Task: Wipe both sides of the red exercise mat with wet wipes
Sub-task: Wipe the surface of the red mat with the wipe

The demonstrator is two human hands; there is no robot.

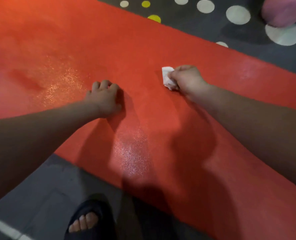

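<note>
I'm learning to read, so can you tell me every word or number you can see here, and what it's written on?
There is nothing to read here: no words, numbers, labels or signs.
The red mat is plain.
The wet wipe in the right hand is blank white.
The grey rug has only white and yellow dots.
The black sandal and the pink thing show no print.

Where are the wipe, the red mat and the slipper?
wipe [166,75]: head view, on its white corner that shows.
mat [143,49]: head view, on its bare red top.
slipper [91,206]: head view, on its dark strap.
</note>
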